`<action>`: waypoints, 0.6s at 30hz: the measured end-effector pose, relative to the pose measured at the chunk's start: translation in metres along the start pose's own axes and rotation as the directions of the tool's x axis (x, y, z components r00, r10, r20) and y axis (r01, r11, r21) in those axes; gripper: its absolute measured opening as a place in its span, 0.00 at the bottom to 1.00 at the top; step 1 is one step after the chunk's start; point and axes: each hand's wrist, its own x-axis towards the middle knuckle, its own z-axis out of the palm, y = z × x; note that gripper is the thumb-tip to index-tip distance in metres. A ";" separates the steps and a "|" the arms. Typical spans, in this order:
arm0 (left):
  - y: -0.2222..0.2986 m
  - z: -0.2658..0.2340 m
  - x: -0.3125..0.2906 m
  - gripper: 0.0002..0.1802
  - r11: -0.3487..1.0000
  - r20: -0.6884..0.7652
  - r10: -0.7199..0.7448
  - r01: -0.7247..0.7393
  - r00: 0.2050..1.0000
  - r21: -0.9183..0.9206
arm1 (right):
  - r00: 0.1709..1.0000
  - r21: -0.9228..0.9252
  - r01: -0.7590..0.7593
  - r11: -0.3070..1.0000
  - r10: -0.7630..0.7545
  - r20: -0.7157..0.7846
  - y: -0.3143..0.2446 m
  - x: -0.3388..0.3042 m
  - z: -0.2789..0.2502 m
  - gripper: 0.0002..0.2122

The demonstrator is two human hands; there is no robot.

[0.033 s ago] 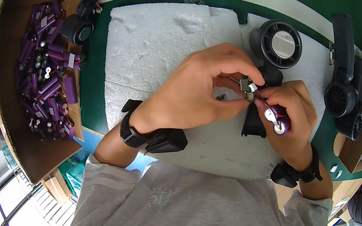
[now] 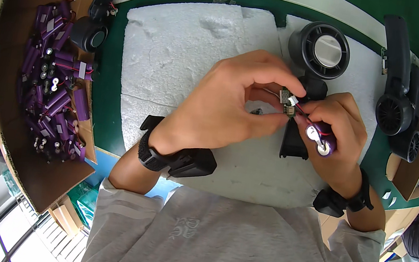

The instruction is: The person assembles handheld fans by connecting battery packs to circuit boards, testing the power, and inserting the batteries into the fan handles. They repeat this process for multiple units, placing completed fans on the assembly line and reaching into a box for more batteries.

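My left hand [image 2: 230,104] pinches a small green circuit board [image 2: 284,95] between thumb and fingertips. At the board sits a white plug [image 2: 293,100], from which red and dark wires run to a purple battery pack [image 2: 330,144]. That pack of two cells, metal ends showing, is held in my right hand [image 2: 343,122], with its thumb and fingertips close to the plug. Beneath both hands lies a black handheld fan [image 2: 313,70], its round head toward the far side and its handle partly hidden. Whether the plug is fully seated in the board I cannot tell.
A white foam sheet [image 2: 177,54] covers the green table. On the left stands a cardboard box [image 2: 42,181] of purple battery packs [image 2: 58,101], with another black fan [image 2: 89,34] by its edge. More fans [image 2: 392,113] and a smaller carton [image 2: 417,169] are on the right.
The circuit board has turned very slightly between my left fingertips. Both hands and the battery pack are otherwise in the same place.
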 end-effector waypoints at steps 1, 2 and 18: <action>0.001 -0.001 -0.001 0.24 0.995 -0.009 -0.057 0.056 0.998 -0.080 | 1.000 0.003 -0.002 1.000 0.002 -0.001 0.000 0.000 0.000 0.16; 0.002 -0.002 -0.001 0.24 0.995 -0.008 -0.060 0.059 0.998 -0.078 | 1.000 -0.012 0.013 1.000 -0.013 0.019 0.000 0.000 -0.001 0.16; -0.013 -0.001 -0.002 0.15 0.976 0.074 0.047 -0.062 0.996 0.209 | 0.997 0.061 0.079 0.995 -0.077 -0.025 -0.001 -0.003 -0.005 0.14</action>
